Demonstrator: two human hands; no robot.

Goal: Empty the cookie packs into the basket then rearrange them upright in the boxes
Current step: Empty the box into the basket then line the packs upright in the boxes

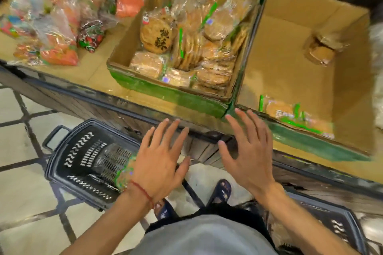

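I'm watching both hands hovering with nothing in them: the left hand [163, 157] is spreading its fingers flat, and the right hand [251, 151] is doing the same beside it, fingertips pointing at the shelf edge [132, 109] just ahead. Under the left wrist the basket [78, 147] is sitting on the floor, and one pack [124, 174] is lying in it, half hidden by that wrist. Ahead of the left fingertips the full box [165, 93] is holding the cookie packs [186, 47] in a loose jumble, some flat, some on edge. Ahead of the right hand and out to its far side, the near-empty box [290, 58] is holding one flat pack [296, 116] against its near wall and a round pack [321, 47] far back. I'm expecting the trouble to come from the offset. The basket is sitting low and well left of the full box, so packs tipped or swept out are likely to be missing it and landing on the tiles, or by the sandal [222, 191] just behind the hands. The wrappers are looking slick and the cookies brittle, so a bare-handed armful may be slipping, and a long drop may be cracking them. Lifting the whole box is risking its card wall buckling. Beyond the left hand, the candy bags [58, 27] are lying beside the full box, where a swinging elbow could be catching them.
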